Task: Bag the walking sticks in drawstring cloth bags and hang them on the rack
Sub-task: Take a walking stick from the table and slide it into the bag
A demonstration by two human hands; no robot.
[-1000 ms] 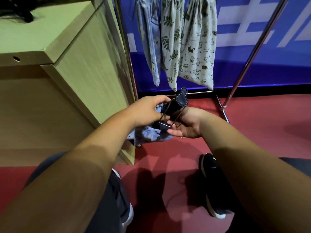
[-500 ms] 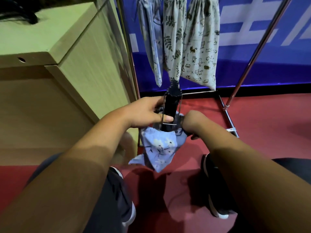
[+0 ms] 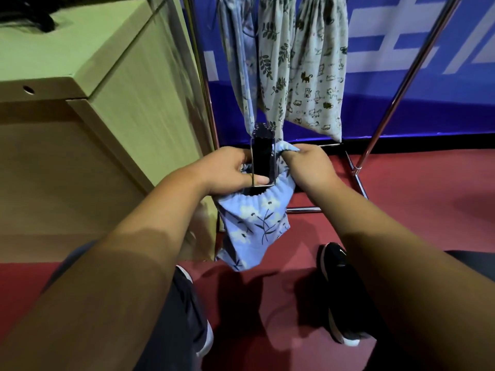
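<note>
A folded black walking stick (image 3: 263, 156) with a thin strap loop stands upright in the mouth of a light blue floral drawstring bag (image 3: 255, 226). My left hand (image 3: 230, 170) pinches the bag's gathered left rim and the strap. My right hand (image 3: 308, 167) grips the bag's right rim, bunched in its fingers. The stick's top part sticks out above the rim; its lower part is hidden inside the cloth. The bag hangs down between my hands above the red floor.
A chrome rack (image 3: 401, 76) stands ahead with three filled cloth bags (image 3: 316, 76) hanging on it before a blue wall. A pale wooden cabinet (image 3: 107, 103) fills the left. My black shoes (image 3: 340, 290) rest on the red floor.
The stick turned upright and sank into the blue bag. Both hands drew the bag's rim up around it, and the bag now hangs fuller and lower.
</note>
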